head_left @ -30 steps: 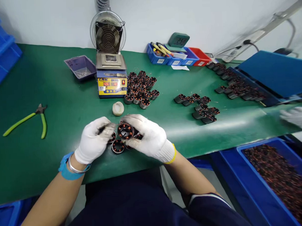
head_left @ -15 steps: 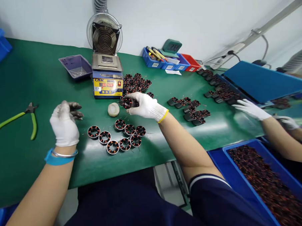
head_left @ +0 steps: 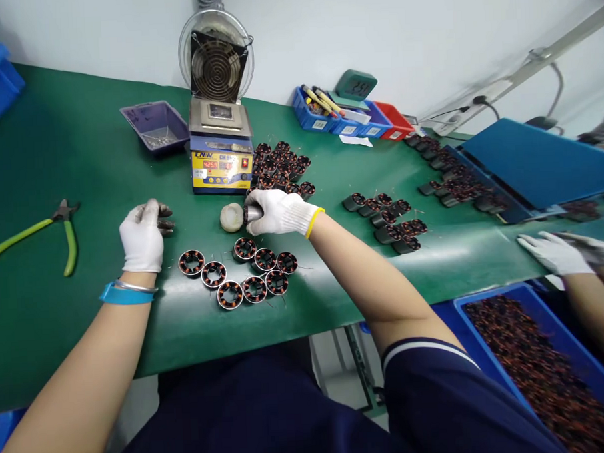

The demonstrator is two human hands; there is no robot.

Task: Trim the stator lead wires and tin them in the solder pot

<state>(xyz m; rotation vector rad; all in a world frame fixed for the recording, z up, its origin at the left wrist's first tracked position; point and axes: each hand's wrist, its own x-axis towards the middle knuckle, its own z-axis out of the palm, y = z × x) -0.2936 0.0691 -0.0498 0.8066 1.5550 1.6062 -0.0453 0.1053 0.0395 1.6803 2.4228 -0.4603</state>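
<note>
My right hand (head_left: 281,213), in a white glove, grips a round wound coil part (head_left: 252,214) tilted on its side. That part is right beside a small round whitish container (head_left: 231,217), in front of the yellow and blue solder pot (head_left: 222,170). Several ring-shaped coil parts (head_left: 229,294) stand on the green table below it, their copper windings facing up. My left hand (head_left: 143,235), gloved with darkened fingertips, hovers left of these rings; its fingers are curled, and whether they hold anything is hidden.
Green-handled cutters (head_left: 68,240) lie at the left. A purple tray (head_left: 157,126) is left of the pot. More coil parts (head_left: 386,216) stand to the right. Small blue bins (head_left: 310,116) line the wall. A co-worker's gloved hands (head_left: 558,252) rest at the far right.
The coil part in my right hand has tipped onto its side and come down next to the whitish container. The co-worker's hands have shifted right. The pot's display reads differently.
</note>
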